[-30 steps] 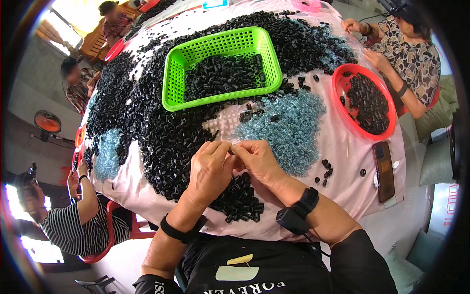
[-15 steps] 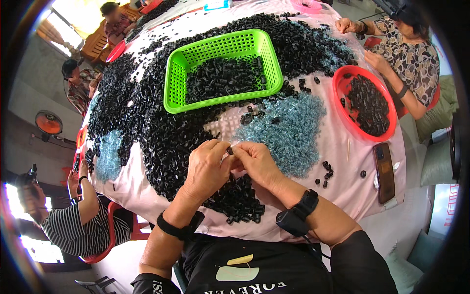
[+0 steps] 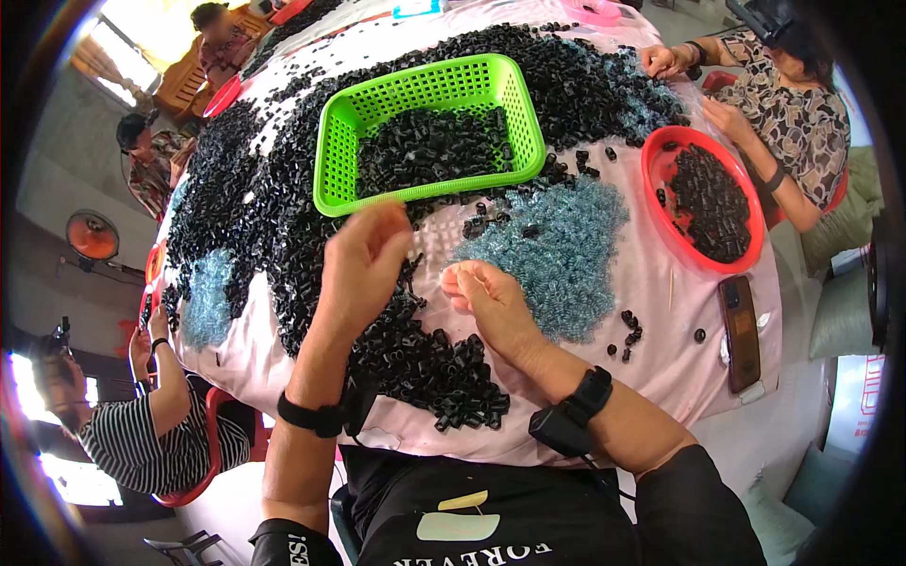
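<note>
My left hand (image 3: 366, 255) is at the near rim of a green plastic basket (image 3: 427, 193), over a heap of small black plastic parts (image 3: 326, 316). Motion smears its fingers, so what it holds, if anything, does not show. The basket holds more black parts (image 3: 434, 151). Thumb and fingertips pressed together, my right hand (image 3: 486, 297) is closed beside a pile of small bluish, clear-looking coils (image 3: 557, 255). Whatever sits in that pinch is too small to make out. Another cluster of black parts (image 3: 462, 377) lies nearer my body.
A red basin (image 3: 755, 245) of black parts and a phone (image 3: 741, 335) are on the right of the pink tablecloth (image 3: 651, 274). Across the right corner sits a person (image 3: 793, 113); others sit along the left side. A fan (image 3: 92, 236) stands far left.
My hands have come apart. The left one moved up and away to the basket's rim, and the small black part between them is out of sight. My right hand stayed nearly in place.
</note>
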A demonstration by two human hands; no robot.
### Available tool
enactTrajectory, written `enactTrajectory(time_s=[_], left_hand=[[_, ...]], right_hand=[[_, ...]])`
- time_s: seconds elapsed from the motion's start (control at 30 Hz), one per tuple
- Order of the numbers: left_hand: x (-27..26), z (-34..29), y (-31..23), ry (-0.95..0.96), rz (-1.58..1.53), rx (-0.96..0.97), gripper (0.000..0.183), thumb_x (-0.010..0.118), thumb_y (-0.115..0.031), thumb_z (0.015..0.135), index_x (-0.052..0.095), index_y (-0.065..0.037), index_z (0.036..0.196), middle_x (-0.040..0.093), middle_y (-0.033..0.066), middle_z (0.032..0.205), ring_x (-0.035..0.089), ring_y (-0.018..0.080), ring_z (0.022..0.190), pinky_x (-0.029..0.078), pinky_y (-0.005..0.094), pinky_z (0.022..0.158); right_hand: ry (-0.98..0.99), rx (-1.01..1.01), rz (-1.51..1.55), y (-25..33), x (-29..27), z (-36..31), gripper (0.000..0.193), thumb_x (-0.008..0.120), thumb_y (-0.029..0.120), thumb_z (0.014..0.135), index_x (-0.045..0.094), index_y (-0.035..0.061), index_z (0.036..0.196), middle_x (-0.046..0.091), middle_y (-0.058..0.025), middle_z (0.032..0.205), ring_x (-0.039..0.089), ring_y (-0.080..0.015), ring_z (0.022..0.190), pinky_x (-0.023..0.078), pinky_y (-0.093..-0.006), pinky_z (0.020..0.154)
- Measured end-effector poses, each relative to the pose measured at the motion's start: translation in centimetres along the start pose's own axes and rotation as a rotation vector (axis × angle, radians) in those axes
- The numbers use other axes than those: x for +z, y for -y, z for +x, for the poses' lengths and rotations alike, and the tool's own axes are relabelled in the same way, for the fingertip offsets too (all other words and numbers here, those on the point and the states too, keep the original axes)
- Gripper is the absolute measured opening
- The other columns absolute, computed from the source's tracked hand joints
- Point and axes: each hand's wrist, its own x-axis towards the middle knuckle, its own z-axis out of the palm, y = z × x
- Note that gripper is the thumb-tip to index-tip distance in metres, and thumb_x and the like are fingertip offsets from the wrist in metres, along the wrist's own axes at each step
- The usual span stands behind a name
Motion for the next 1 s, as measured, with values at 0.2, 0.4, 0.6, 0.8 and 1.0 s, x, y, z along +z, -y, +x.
enactTrajectory(time_s=[0.2,0.4,0.6,0.8,1.0], left_hand=[[1.5,-4.9,0.3,0.398,0.351,0.175,0.013,0.069,-0.002,0.081,0.074,-0.001,0.093,0.07,0.0178,0.088,0.07,0.0307,0.074,0.056,0.0362,0.068],[2.4,-6.2,-0.1,0.459,0.489,0.221,0.016,0.069,-0.004,0.079,0.071,-0.004,0.095,0.067,0.0165,0.091,0.067,0.0352,0.09,0.053,0.0423,0.082],[3.1,-6.2,0.2,0.344,0.424,0.14,0.024,0.066,0.001,0.08,0.063,0.0,0.104,0.067,0.0192,0.094,0.067,0.0378,0.09,0.053,0.0444,0.08],[3.3,-5.2,-0.7,0.097,0.145,0.168,0.02,0.066,0.006,0.084,0.06,0.002,0.103,0.067,0.0163,0.089,0.069,0.0265,0.077,0.055,0.0356,0.071],[2.0,-5.2,-0.7,0.075,0.22,0.07,0.014,0.07,0.003,0.083,0.065,0.003,0.096,0.069,0.0134,0.089,0.069,0.0211,0.076,0.054,0.0306,0.068]], right_hand=[[0.056,0.002,0.027,-0.8,-0.5,0.3,0.028,0.05,0.026,0.108,0.065,0.0035,0.114,0.068,-0.0037,0.104,0.065,-0.0114,0.097,0.053,-0.0272,0.084],[0.133,0.013,-0.002,-0.6,-0.9,0.3,0.03,0.047,0.029,0.11,0.064,0.0047,0.114,0.068,-0.0032,0.108,0.067,-0.0119,0.1,0.054,-0.0278,0.086],[0.111,0.001,-0.03,-1.0,-0.4,0.5,0.02,0.053,0.014,0.105,0.066,0.0003,0.11,0.07,-0.0056,0.098,0.068,-0.0121,0.088,0.056,-0.0275,0.079],[0.191,-0.083,-0.099,-0.8,-0.6,0.5,0.02,0.065,0.006,0.097,0.069,-0.001,0.115,0.074,-0.0067,0.1,0.069,-0.0115,0.089,0.056,-0.0257,0.08],[0.104,-0.07,-0.07,-0.5,-0.6,0.4,0.016,0.067,0.004,0.094,0.072,-0.0009,0.109,0.075,-0.0067,0.097,0.07,-0.0102,0.086,0.057,-0.0251,0.076]])
